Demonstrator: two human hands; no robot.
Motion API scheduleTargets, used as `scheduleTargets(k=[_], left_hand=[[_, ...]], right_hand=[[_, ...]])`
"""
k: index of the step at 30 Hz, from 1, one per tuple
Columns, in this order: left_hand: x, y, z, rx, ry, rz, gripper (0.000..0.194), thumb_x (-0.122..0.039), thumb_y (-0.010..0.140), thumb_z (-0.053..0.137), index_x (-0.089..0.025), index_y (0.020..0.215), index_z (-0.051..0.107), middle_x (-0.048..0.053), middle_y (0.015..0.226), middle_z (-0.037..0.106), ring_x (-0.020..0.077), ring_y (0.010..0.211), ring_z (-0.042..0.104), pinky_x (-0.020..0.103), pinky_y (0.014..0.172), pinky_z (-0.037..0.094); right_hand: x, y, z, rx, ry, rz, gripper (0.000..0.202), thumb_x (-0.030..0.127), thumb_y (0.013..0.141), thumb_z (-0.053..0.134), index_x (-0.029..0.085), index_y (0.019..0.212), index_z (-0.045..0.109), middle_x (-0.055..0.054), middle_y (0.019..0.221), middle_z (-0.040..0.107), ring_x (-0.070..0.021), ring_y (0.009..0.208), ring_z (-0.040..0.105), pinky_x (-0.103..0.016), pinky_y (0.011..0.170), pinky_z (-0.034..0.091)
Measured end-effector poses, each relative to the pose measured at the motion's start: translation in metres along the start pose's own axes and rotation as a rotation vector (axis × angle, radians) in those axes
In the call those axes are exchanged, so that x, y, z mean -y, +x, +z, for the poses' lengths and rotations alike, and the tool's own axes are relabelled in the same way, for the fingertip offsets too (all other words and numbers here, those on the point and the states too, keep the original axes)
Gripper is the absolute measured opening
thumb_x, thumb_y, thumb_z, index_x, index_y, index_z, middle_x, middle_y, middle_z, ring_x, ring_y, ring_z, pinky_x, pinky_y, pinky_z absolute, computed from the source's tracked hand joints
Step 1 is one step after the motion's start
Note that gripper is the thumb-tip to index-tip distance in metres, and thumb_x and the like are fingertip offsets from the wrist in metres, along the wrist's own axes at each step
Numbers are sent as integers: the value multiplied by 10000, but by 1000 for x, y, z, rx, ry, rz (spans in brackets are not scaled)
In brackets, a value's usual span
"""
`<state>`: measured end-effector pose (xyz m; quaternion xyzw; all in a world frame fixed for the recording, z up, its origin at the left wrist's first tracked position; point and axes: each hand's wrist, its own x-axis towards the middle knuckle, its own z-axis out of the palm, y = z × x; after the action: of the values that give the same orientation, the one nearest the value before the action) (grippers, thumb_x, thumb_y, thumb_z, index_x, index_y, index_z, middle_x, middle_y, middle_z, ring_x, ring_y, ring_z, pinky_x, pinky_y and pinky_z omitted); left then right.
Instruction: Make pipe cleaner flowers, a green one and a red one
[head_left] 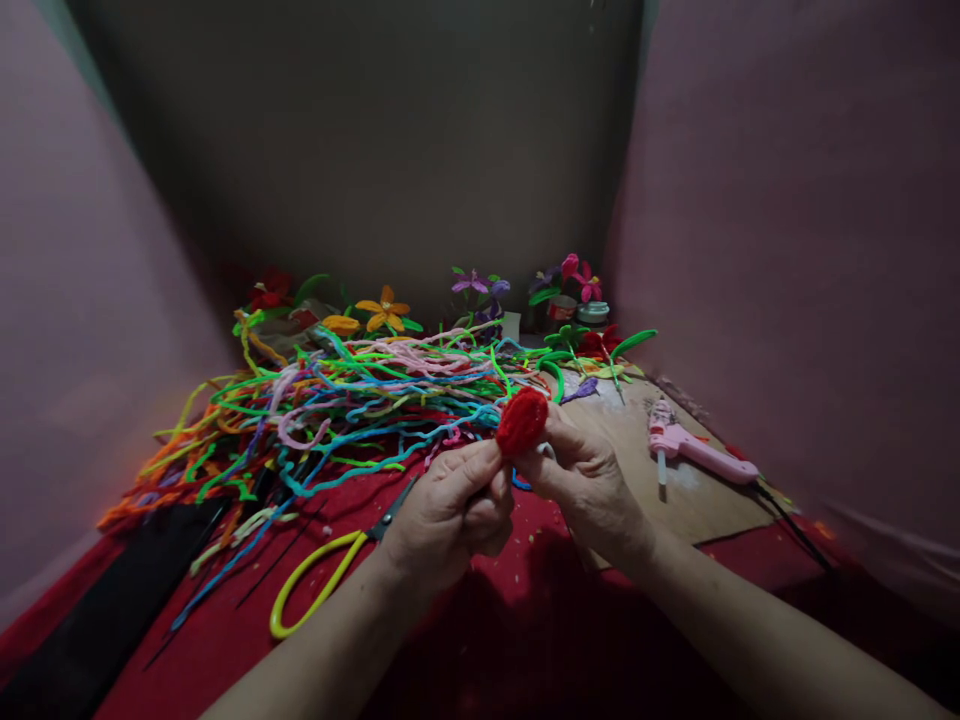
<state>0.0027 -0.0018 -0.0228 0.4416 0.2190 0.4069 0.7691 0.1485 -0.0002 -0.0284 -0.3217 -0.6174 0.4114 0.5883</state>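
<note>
A fuzzy red petal-like piece (pixel 523 422) is held up between both hands, above the red tablecloth (pixel 517 620). My left hand (pixel 454 505) pinches its lower left side between thumb and fingers. On the right side, my right hand (pixel 592 485) grips its edge with thumb and forefinger. Scissors with yellow handles (pixel 319 585) lie beside my left wrist, their blades partly hidden behind that hand.
A tangled heap of coloured pipe cleaners (pixel 375 400) spreads behind and left. A pink glue gun (pixel 697 447) rests on cardboard (pixel 637 500) at right, its cable trailing rightward. Fuzzy flowers (pixel 385 310) stand at the back. A black flat object (pixel 127 600) lies at left.
</note>
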Motion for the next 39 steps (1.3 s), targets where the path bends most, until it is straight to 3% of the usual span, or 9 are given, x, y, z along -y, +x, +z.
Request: scheduleTargets(k=[5,12,16,21,24,27,31,35,39], left_hand=[[-1,-3,0,67,-107,-117,331,-395,852,457,-167,615,489,-104,395,195,36,331,104,146,332,196],[2,-4,-3,181,-145,-154,352,-417,818,511,-159,580,487,-106,342,223,32,284,145,149,300,253],[1,-2,-7,168,-68,-171,353,-449,806,522,-159,606,493,-104,351,268,26,267,178,140,273,233],[-3,0,-1,2,254,-118,392,-495,830,449,-158,639,510,-58,409,420,57,265,324,169,264,274],[-2,2,7,-168,569,84,353,-441,841,462,-154,642,509,-26,511,499,73,373,435,189,372,352],[3,4,13,-340,682,288,205,-343,831,517,-163,733,526,-35,584,500,84,494,471,201,494,386],[11,5,15,-429,509,335,131,-298,810,563,-191,796,488,-74,568,434,53,456,363,172,447,304],[6,4,13,-313,257,273,170,-307,808,570,-223,872,436,-106,497,397,38,386,283,150,399,228],[-1,3,11,-241,216,224,216,-307,799,583,-225,936,439,-96,475,446,34,358,285,146,388,229]], right_hand=[[0,1,-1,21,98,99,134,337,758,636,219,791,692,16,682,392,-100,595,310,-247,527,270],[-12,6,-9,335,449,342,193,337,691,700,150,655,669,37,582,400,-70,525,288,-240,508,214],[-13,4,-4,256,517,337,253,329,660,720,143,529,609,35,565,426,-65,506,281,-231,488,205],[-11,-3,3,114,554,368,205,338,653,717,151,605,648,33,530,455,-76,497,333,-222,489,268],[-13,-7,5,54,550,342,180,331,684,695,156,651,670,11,601,506,-91,537,395,-233,517,306],[-19,-10,7,-39,498,331,137,299,715,678,164,735,693,19,615,472,-83,531,354,-232,515,288],[-23,-10,9,-88,472,311,137,274,715,685,167,797,704,23,629,458,-74,536,328,-230,522,280],[-19,-5,9,-12,535,328,116,274,686,707,169,735,705,36,579,471,-59,498,324,-213,486,267],[-17,-2,8,101,585,368,113,281,686,706,173,718,693,1,620,580,-105,574,469,-239,556,372]])
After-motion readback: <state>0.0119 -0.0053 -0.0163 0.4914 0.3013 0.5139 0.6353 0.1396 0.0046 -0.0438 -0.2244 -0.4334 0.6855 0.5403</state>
